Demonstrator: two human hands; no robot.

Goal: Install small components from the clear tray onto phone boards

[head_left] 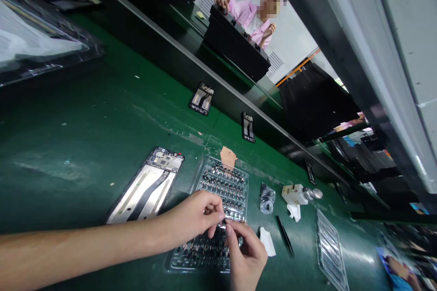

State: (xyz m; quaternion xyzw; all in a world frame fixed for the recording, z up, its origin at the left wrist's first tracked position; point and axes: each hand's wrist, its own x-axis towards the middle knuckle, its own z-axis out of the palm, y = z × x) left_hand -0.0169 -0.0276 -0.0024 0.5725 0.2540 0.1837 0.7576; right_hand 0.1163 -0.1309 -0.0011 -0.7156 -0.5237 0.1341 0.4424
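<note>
Both grips, left hand (196, 218) and right hand (244, 254), pinch a tiny part (224, 223) over the component-filled clear tray (246, 200).

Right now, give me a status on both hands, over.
Left hand and right hand pinch one small dark part. Over the clear parts tray. Phone frame and tweezers beside tray, untouched.
</note>
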